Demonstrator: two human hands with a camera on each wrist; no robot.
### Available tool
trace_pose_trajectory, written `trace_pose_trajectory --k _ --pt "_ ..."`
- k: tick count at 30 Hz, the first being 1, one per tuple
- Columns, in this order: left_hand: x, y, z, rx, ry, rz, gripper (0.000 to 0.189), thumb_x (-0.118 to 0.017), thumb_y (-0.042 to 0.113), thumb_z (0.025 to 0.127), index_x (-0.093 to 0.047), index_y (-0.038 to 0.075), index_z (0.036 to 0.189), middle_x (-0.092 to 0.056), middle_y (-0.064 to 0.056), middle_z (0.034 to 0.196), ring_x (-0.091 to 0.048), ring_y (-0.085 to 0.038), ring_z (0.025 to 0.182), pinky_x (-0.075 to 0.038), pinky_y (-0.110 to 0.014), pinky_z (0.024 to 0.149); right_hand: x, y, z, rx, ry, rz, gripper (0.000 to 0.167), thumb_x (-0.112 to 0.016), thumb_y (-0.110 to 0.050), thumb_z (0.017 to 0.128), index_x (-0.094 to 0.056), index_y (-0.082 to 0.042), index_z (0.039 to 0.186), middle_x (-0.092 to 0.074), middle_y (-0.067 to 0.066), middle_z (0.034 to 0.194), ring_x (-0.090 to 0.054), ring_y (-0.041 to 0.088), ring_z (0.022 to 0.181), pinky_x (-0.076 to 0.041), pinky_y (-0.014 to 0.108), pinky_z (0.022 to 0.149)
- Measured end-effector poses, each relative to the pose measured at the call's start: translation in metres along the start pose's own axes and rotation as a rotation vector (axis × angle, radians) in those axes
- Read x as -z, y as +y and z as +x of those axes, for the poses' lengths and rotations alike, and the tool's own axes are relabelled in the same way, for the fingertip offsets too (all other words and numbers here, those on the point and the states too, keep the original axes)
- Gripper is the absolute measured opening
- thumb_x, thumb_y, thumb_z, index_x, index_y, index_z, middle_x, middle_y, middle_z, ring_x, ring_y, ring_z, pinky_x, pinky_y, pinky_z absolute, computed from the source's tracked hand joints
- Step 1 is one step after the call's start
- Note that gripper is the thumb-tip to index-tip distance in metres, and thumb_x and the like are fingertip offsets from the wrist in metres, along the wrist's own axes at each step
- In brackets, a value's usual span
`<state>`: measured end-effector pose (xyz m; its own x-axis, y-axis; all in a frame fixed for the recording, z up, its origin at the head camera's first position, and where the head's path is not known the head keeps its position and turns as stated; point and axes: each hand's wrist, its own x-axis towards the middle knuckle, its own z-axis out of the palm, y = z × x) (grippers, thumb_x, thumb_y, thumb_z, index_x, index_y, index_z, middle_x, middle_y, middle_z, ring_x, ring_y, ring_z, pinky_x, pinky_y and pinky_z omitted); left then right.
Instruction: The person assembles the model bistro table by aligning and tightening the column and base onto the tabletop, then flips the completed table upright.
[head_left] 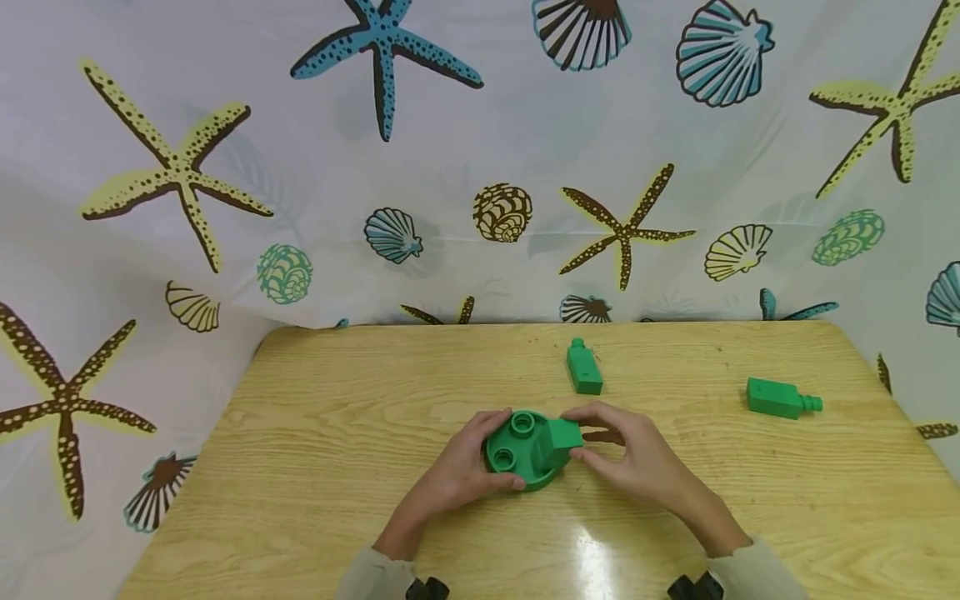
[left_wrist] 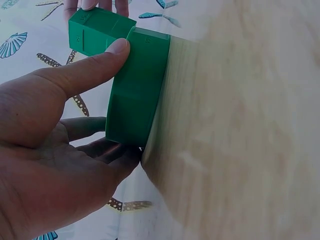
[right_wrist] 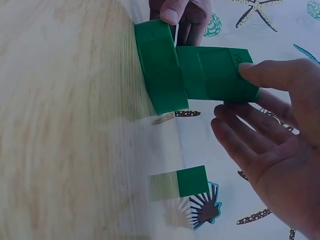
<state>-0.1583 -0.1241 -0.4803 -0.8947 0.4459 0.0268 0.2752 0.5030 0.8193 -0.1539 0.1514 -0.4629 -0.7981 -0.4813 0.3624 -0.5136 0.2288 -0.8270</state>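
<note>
A round green base [head_left: 527, 451] with a raised rim stands on the table, two round sockets visible on its top. My left hand [head_left: 463, 468] grips it from the left, thumb on the near side and fingers round the far side. A green block [head_left: 561, 437] stands upright on the base's right part; its lower end is hidden inside the rim. With thumb and fingers my right hand [head_left: 637, 452] pinches the upper end of this block. In the right wrist view, the thumb presses one face of the block [right_wrist: 212, 74] and some fingers lie beneath it.
Two more green blocks, each with a narrow stepped peg, lie on the wooden table [head_left: 337, 433]: one block [head_left: 584, 371] just beyond the hands, another block [head_left: 775, 398] at the far right. A sea-print cloth [head_left: 450, 158] hangs behind the table and along its sides.
</note>
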Motion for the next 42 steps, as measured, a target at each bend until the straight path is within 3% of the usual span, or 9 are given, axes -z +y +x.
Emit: trace_pose_trajectory --k 7,14,17,23,34,39,42 --pt "0.001 0.003 -0.002 0.008 0.002 -0.005 0.094 -0.091 0.019 0.08 -0.039 -0.005 0.154 -0.046 -0.022 0.149 -0.046 -0.041 0.137 -0.041 -0.057 0.112 -0.003 0.001 0.001 -0.01 -0.007 0.021 0.04 -0.084 -0.01 0.087 -0.066 -0.009 0.123 -0.07 0.004 0.119 -0.072 0.022 0.101 -0.061 0.04 0.085" --pt "0.0 0.002 -0.001 -0.006 -0.001 0.016 0.093 -0.09 0.021 0.082 -0.039 -0.004 0.155 -0.045 -0.021 0.15 -0.045 -0.041 0.137 -0.041 -0.058 0.111 -0.007 0.001 0.003 0.013 -0.046 -0.015 0.053 -0.085 -0.013 0.086 -0.064 -0.005 0.135 -0.067 0.009 0.128 -0.069 0.022 0.098 -0.063 0.034 0.079" --pt "-0.001 0.003 0.0 -0.012 0.0 0.027 0.092 -0.09 0.021 0.082 -0.04 -0.004 0.155 -0.045 -0.021 0.15 -0.045 -0.041 0.138 -0.04 -0.058 0.111 -0.008 0.003 0.003 0.022 -0.054 -0.009 0.053 -0.084 -0.011 0.086 -0.065 -0.005 0.135 -0.066 0.013 0.129 -0.067 0.025 0.1 -0.063 0.035 0.08" --pt "-0.002 0.003 0.001 -0.011 0.009 0.05 0.092 -0.091 0.022 0.081 -0.041 -0.005 0.154 -0.046 -0.02 0.15 -0.046 -0.04 0.138 -0.041 -0.056 0.112 -0.012 0.003 0.005 -0.032 -0.058 0.023 0.05 -0.085 -0.012 0.086 -0.064 -0.009 0.131 -0.066 0.006 0.129 -0.066 0.025 0.117 -0.06 0.034 0.089" --pt "0.0 0.004 -0.002 0.003 0.02 0.062 0.092 -0.091 0.021 0.081 -0.041 -0.006 0.153 -0.046 -0.021 0.15 -0.046 -0.041 0.137 -0.04 -0.057 0.112 -0.019 0.001 0.007 -0.048 -0.066 0.03 0.048 -0.083 -0.012 0.087 -0.062 -0.011 0.131 -0.066 0.004 0.129 -0.068 0.026 0.113 -0.06 0.031 0.086" --pt "0.003 0.004 -0.002 -0.005 0.007 0.052 0.092 -0.09 0.019 0.081 -0.04 -0.005 0.154 -0.044 -0.021 0.152 -0.045 -0.041 0.139 -0.04 -0.057 0.112 -0.015 -0.001 0.007 -0.066 -0.09 0.031 0.055 -0.084 -0.019 0.088 -0.06 -0.014 0.137 -0.063 0.006 0.135 -0.066 0.026 0.117 -0.059 0.032 0.091" --pt "0.004 0.01 -0.003 0.002 0.009 0.092 0.09 -0.09 0.022 0.082 -0.041 -0.002 0.154 -0.04 -0.019 0.156 -0.041 -0.041 0.141 -0.04 -0.058 0.112 -0.007 -0.002 0.008 -0.074 -0.068 0.059 0.053 -0.078 -0.019 0.094 -0.057 -0.015 0.142 -0.061 0.008 0.139 -0.064 0.028 0.12 -0.057 0.035 0.095"
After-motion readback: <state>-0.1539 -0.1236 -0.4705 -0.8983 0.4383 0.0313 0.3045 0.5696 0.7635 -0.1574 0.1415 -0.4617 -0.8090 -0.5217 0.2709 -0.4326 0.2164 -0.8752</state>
